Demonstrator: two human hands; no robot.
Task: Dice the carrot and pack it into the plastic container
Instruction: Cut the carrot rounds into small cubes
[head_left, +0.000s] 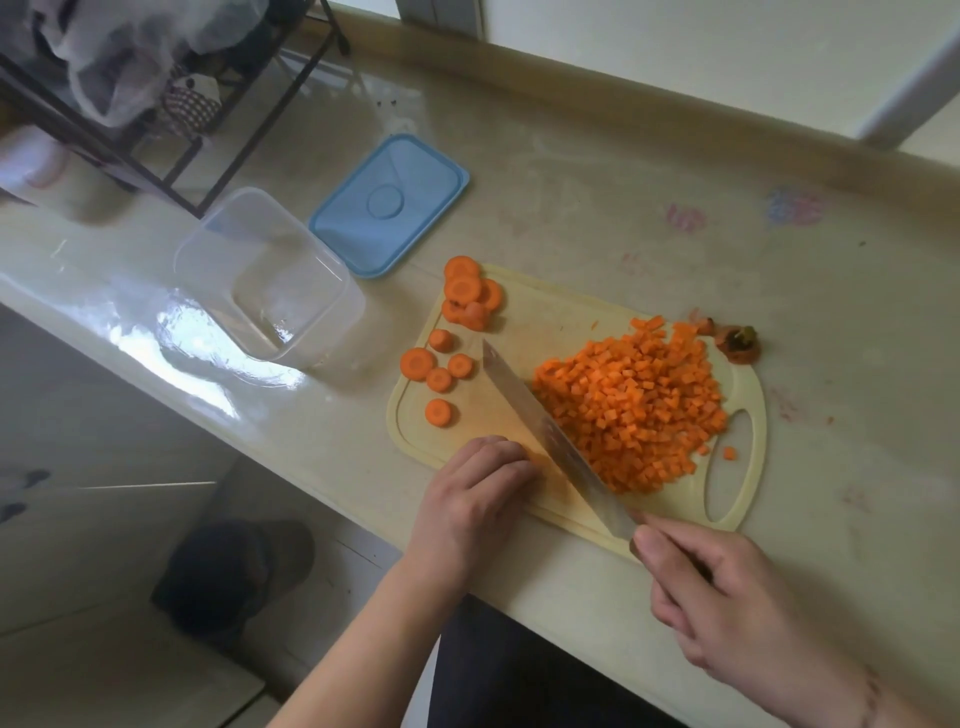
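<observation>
While the blade rests among the cut pieces, the scene reads outward from the fingers like this:

Right fingers: the right hand (711, 587) is wrapped around the handle of the broad steel kitchen knife (550, 436), thumb up near the heel of the blade; the handle itself is hidden inside the grip.

Left fingers: the left hand (475, 493) sits knuckles-up on the near edge of the pale yellow plastic cutting board (540, 322), fingers curled under beside the blade. Whether they pin a piece of carrot I cannot tell.

Knife: it lies diagonally across the board, its flat against the left flank of the heap of small orange carrot cubes (634, 400).

Undiced carrot: a scatter of thick round orange carrot slices (457, 332) lies at the board's far left corner, some stacked, some single (these still need cutting, by my reckoning).

Handling: the slices look stiff and light, likely damp and prone to roll or skid, so I would lay each flat and pin it from above with curled fingertips. The cubes are loose and would spill; scooping them on the blade's flat seems safer than pinching.

Container: the clear square plastic container (270, 270) stands open and holds no carrot, left of the board.

Lid: the blue rectangular plastic lid (389, 205) lies just behind it.

Scrap: a brown carrot top (737, 345) sits at the board's far right corner.
</observation>
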